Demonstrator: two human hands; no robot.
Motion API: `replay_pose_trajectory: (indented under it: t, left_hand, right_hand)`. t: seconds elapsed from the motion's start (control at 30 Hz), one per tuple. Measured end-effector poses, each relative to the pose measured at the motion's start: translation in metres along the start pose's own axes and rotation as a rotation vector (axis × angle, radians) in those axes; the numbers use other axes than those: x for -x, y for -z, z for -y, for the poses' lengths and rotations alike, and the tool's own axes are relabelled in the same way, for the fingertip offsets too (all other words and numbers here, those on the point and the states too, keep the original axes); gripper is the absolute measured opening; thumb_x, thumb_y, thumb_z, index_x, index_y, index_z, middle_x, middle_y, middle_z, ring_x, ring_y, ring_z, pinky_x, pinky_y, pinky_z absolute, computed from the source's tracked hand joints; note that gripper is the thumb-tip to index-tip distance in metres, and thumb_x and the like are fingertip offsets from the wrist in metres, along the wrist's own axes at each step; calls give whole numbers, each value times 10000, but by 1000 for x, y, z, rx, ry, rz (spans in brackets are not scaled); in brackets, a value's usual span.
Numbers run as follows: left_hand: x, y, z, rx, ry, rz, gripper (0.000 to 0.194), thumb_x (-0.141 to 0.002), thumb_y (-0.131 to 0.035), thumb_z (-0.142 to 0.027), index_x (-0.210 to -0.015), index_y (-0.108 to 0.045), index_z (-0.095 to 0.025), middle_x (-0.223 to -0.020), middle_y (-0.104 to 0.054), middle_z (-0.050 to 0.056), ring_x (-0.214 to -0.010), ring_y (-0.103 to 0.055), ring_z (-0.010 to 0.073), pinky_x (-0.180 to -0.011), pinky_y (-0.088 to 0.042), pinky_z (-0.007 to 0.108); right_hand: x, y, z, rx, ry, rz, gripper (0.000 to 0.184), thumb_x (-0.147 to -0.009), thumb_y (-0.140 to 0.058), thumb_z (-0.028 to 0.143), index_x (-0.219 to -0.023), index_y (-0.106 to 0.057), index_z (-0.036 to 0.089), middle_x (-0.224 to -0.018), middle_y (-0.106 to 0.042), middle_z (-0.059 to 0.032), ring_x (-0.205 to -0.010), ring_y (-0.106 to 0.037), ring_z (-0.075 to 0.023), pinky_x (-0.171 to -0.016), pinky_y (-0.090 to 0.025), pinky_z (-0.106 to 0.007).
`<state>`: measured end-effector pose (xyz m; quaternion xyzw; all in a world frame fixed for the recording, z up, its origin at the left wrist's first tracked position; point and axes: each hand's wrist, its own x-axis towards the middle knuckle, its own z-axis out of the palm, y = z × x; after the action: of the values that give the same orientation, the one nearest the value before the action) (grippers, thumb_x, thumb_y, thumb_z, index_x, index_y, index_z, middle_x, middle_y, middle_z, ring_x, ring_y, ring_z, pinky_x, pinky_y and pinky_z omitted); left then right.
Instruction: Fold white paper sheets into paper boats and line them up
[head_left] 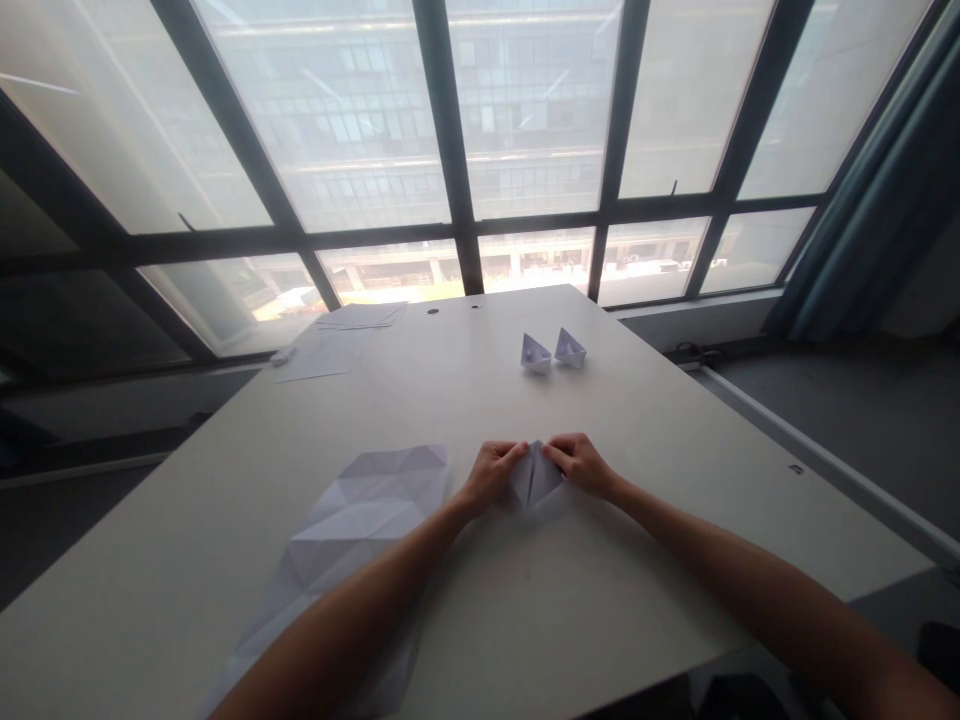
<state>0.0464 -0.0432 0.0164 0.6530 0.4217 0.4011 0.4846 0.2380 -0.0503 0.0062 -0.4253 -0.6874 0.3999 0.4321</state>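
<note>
"White folded paper (534, 480) — held where?"

"Near the middle of the table (637, 610), between the left hand (495, 472) and the right hand (585, 465)."

"Gripped how?"

"Pinched near the top, one side to each hand. Neither spread wide nor pressed together; just close, with the paper in between. (Undersides of the fingers hidden, so cannot tell how tightly curled.)"

"And how far along, by the look of it?"

"Partway, at a guess. Folded down to a small pointed shape with a dark slit up the front, but not standing open like the left paper boat (535, 357) and the right paper boat (571, 349) farther up the table."

"Both finished, then?"

"Apparently so — upright, just beside each other, with peaks raised and hollows showing. Lacking in the piece in hand, compared with those: the opened-out hollow."

"Anything else, unshaped?"

"Yes. Lying loose to the left, partly hidden by the left arm (360, 600), a big creased sheet (375, 500). Crossed with fold lines, yet not made up into anything. Farther off, toward the window (375, 120), some flat sheets (319, 355), seemingly unfolded. Too pale to count."
</note>
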Motion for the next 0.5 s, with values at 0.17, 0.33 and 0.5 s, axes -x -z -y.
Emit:
replay_pose_trajectory:
  t: [0.17,0.33,0.5]
  left_hand:
    - [0,1,1,29,24,-52,538,-796,-587,-596,-538,-539,-127,-496,-345,-45,-492,-286,78,-466,-196,215]
    - [-6,5,8,172,77,-137,510,-777,-632,-587,-716,-703,-86,-573,-563,8,-505,-440,104,-480,-285,211]
    - [-12,7,13,271,65,-247,491,-765,-672,-561,-889,-759,-93,-779,-712,74,-674,-609,169,-602,-434,245]
  right_hand:
    - [1,-1,5,-21,-13,-39,402,-865,-548,415,-549,-509,169,-511,-421,41,-498,-374,-100,-472,-250,-245]
    - [0,1,5,-43,-12,-135,414,-869,-542,436,-552,-539,170,-506,-484,21,-495,-431,-112,-485,-311,-243]
    - [-3,2,-3,-20,5,-272,420,-868,-551,477,-587,-573,166,-516,-511,9,-500,-448,-121,-490,-343,-243]
